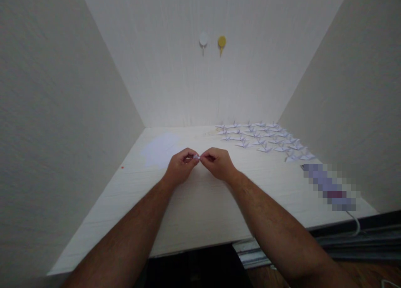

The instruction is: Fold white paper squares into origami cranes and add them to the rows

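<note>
Centrally, left hand (pixel 182 165) and right hand (pixel 218 163) pinch a small paper (pixel 196 156) over the worktop (pixel 200 212); a broad stretch separates them from its front edge (pixel 194 248), a narrower one from the cranes (pixel 265 149).

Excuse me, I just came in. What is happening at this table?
A person pinches a small white piece, seemingly folded paper, between the fingertips of the left hand and the right hand, above the table. Loose white paper lies beyond the left hand. Toward the back right stand many folded paper cranes in loose rows. The piece's exact shape is too small to tell.
</note>
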A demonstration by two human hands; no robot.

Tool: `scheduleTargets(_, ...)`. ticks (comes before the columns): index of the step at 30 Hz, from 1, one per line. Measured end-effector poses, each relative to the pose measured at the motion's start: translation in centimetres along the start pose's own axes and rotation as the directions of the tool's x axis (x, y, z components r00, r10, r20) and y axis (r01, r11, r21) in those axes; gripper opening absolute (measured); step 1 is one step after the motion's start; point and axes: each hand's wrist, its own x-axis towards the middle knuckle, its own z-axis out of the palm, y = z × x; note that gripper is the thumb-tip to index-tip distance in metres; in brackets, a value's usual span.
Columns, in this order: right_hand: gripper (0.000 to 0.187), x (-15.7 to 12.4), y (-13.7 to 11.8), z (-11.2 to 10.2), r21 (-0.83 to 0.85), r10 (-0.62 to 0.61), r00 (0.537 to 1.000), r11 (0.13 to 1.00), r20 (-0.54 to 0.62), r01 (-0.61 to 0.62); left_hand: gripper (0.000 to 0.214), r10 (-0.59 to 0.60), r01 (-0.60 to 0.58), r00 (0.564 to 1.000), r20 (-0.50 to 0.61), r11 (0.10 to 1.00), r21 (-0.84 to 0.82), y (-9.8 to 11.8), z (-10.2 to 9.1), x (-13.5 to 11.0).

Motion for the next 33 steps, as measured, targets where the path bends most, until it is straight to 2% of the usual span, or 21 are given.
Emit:
scheduleTargets(5,0.015,0.0,0.0,0.0,-0.086,-0.075,0.997,0.993,-0.008,0.074,0.011,0.001,-0.003,1.0,0.022,0.998,0.059,0.3,0.0,-0.1)
scheduleTargets(14,0.015,0.1,-0.4,-0.1,-0.169,-0.021,0.998,0.985,0.054,0.03,0.013,-0.016,0.013,0.999,0.036,0.995,0.1,0.3,-0.1,-0.1)
scheduleTargets(27,0.019,0.0,-0.6,0.3,-0.058,0.042,0.996,0.998,0.084,-0.037,0.017,-0.139,0.14,0.988,0.062,0.99,-0.01,1.2,-0.3,0.0)
scheduleTargets(33,0.017,0.0,-1.2,0.5,0.077,0.18,0.981,0.98,0.077,-0.186,0.016,-0.188,0.194,0.981,0.051,0.97,-0.145,1.0,0.0,0.0)
